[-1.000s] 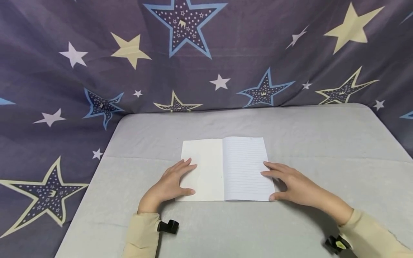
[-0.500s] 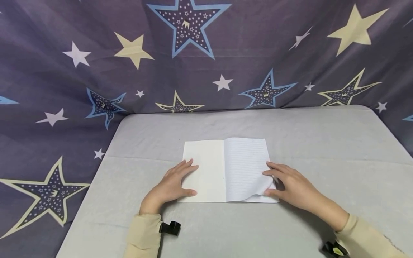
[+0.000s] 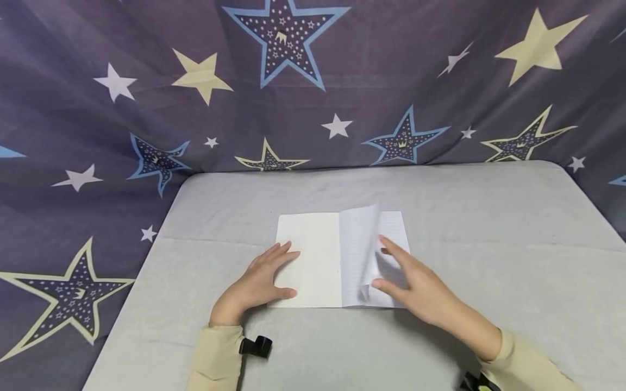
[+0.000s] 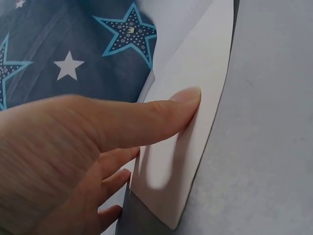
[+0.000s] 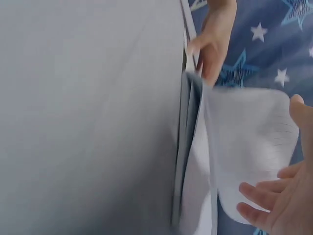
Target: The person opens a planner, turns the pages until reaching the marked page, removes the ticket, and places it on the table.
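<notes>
An open notebook (image 3: 308, 260) lies on the grey-covered table, its left page blank and its right side lined. My left hand (image 3: 256, 279) rests on the left page's outer edge with fingers spread. The left wrist view shows that thumb (image 4: 161, 117) extended over the white paper. One lined page (image 3: 359, 244) stands partly lifted and bowed toward the spine. My right hand (image 3: 425, 288) is at its raised underside, thumb and fingers extended. In the right wrist view, the fingers (image 5: 259, 198) overlap the raised sheet (image 5: 249, 132) and the thumb is by its edge.
The grey cloth (image 3: 489, 244) covers the table on all sides of the notebook. Behind it hangs a dark curtain (image 3: 371, 54) printed with stars. Black straps with small mounts (image 3: 256, 346) sit on both wrists at the beige sleeves (image 3: 215, 358).
The right hand has moved left, first curling up the lined page's lower corner, then raising the page toward the spine. Another lined page shows beneath. The left hand has stayed put.
</notes>
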The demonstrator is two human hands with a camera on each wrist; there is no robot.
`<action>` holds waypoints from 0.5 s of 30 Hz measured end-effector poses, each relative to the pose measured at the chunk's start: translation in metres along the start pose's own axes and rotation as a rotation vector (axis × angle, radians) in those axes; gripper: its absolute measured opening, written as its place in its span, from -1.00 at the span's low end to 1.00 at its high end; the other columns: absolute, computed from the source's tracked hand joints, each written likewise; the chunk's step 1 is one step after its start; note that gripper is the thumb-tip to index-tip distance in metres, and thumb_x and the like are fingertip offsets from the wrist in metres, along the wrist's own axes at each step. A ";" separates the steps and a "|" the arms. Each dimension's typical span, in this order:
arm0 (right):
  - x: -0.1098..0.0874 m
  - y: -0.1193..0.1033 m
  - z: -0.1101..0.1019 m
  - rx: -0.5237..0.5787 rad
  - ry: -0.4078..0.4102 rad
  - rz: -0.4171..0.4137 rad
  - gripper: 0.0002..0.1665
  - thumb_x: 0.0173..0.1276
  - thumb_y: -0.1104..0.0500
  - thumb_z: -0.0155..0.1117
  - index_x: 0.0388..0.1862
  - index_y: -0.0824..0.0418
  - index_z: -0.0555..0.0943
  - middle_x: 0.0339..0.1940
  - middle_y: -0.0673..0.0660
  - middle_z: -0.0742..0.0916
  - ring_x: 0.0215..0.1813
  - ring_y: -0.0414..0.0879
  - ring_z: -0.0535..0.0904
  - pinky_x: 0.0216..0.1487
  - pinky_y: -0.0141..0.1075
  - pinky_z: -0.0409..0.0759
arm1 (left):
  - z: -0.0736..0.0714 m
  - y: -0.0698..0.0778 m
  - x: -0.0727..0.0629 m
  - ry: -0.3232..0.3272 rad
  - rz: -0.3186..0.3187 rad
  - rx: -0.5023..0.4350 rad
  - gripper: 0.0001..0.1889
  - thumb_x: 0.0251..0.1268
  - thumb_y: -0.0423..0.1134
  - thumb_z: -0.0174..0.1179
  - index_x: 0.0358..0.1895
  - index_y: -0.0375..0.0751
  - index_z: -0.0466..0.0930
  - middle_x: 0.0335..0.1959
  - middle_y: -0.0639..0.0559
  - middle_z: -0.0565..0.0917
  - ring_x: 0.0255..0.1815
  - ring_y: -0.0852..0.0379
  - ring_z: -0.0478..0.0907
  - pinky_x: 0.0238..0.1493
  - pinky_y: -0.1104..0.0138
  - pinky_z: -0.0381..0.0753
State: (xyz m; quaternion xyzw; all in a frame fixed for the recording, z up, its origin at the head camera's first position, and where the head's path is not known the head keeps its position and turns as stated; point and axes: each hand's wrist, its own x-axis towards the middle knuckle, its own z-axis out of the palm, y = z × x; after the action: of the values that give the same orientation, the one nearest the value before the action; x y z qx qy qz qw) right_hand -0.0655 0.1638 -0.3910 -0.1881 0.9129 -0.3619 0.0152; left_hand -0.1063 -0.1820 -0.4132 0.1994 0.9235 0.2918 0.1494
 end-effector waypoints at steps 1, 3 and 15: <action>0.002 -0.004 0.004 -0.008 -0.011 -0.032 -0.03 0.37 -0.17 0.29 0.62 0.06 0.10 0.50 0.17 0.40 0.47 0.20 0.29 0.39 0.20 0.27 | -0.001 0.000 0.000 0.003 -0.004 0.000 -0.16 0.06 -0.09 0.48 0.46 -0.13 0.34 0.56 -0.15 0.14 0.58 -0.23 -0.08 0.45 -0.26 -0.05; 0.007 -0.012 0.012 -0.033 -0.038 -0.096 -0.04 0.38 -0.21 0.26 0.61 0.08 0.13 0.55 0.12 0.31 0.50 0.16 0.25 0.42 0.17 0.25 | -0.003 -0.002 -0.002 0.016 -0.011 0.002 -0.17 0.07 -0.12 0.48 0.45 -0.16 0.35 0.56 -0.17 0.14 0.57 -0.26 -0.07 0.44 -0.27 -0.04; 0.018 -0.040 0.055 -0.175 -0.227 -0.261 -0.25 0.37 -0.25 0.25 0.40 0.13 0.47 0.51 0.18 0.37 0.46 0.10 0.32 0.40 0.03 0.35 | -0.014 -0.018 -0.007 0.191 -0.118 0.050 -0.36 0.22 -0.24 0.38 0.39 -0.21 0.43 0.44 -0.25 0.35 0.52 -0.27 0.10 0.44 -0.22 0.08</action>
State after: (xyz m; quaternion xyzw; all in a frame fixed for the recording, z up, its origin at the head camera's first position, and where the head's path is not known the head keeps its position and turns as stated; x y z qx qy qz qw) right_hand -0.0599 0.0944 -0.4029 -0.3450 0.9012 -0.2566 0.0547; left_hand -0.1108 -0.2056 -0.4120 0.1197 0.9506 0.2771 0.0726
